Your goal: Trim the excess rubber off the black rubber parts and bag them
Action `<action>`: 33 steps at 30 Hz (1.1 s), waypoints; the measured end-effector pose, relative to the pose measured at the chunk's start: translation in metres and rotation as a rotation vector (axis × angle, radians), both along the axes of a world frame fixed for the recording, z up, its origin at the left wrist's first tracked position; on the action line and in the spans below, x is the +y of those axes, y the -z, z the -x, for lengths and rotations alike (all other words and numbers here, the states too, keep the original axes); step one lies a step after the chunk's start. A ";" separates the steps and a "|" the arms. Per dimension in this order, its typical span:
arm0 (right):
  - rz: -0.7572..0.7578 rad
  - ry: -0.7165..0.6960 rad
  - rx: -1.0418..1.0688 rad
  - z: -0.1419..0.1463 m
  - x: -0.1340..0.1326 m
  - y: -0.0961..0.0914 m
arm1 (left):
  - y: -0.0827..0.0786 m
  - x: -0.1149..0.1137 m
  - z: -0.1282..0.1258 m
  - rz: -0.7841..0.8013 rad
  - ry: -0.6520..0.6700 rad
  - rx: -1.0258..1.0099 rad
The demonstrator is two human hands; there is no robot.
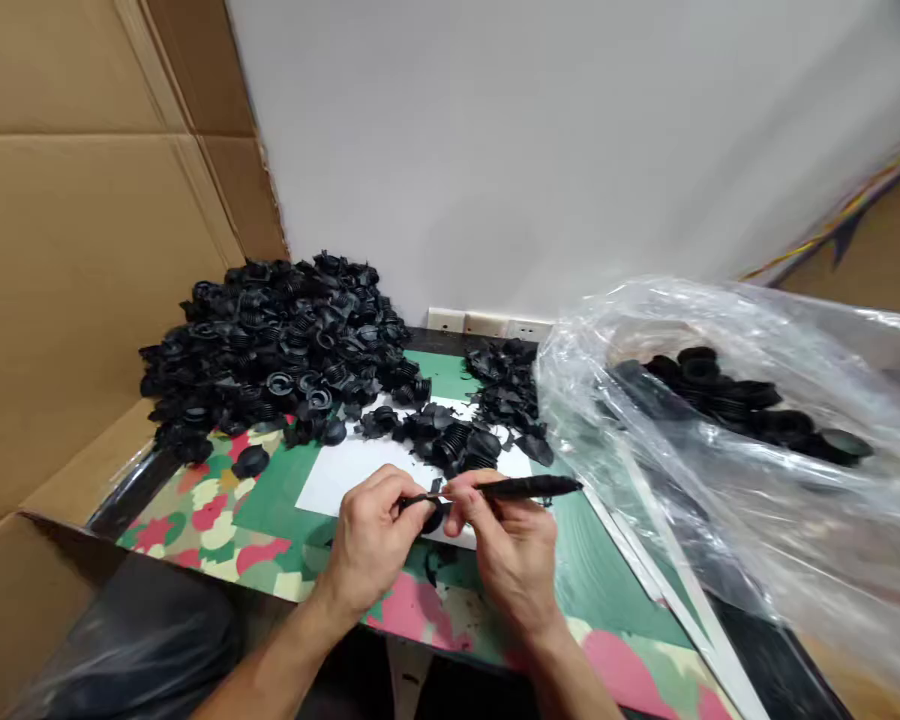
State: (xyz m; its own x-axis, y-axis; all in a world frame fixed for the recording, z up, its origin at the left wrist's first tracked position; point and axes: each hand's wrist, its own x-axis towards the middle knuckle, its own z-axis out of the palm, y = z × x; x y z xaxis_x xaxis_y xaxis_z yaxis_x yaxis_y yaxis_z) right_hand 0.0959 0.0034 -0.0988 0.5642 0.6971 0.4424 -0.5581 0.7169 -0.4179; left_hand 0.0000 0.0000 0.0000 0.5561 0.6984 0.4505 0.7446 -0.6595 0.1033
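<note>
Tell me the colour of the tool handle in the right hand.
Black; the tool handle in the right hand shows best in the head view.

I wear the one camera on my head, so the view looks out from above my lap (457,695), facing forward and tipped down over the work surface (600,580). It is close: my forearms (285,655) rise from the bottom edge, and my left hand (375,532) and right hand (511,548) sit just below the middle of the view. Beyond them it faces the pale wall (495,120). The view is wide, taking in cardboard (82,300) down the left side and a clear plastic bag (802,530) at the right.
</note>
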 end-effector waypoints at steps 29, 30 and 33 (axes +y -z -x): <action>-0.079 -0.011 0.068 0.008 -0.002 0.008 | -0.007 -0.004 -0.005 0.329 -0.098 -0.249; -0.081 0.040 0.043 0.008 -0.003 0.008 | -0.007 -0.004 -0.005 0.323 -0.103 -0.242; -0.106 0.200 -0.026 0.006 -0.005 0.005 | -0.006 -0.003 -0.002 0.305 -0.116 -0.235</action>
State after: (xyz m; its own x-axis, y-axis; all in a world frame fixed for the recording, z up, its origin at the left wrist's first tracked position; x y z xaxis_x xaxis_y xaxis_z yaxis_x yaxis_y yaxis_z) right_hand 0.0897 -0.0018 -0.1037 0.6743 0.5213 0.5231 -0.3904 0.8529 -0.3467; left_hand 0.0022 -0.0031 0.0055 0.3722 0.8720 0.3180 0.7452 -0.4850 0.4577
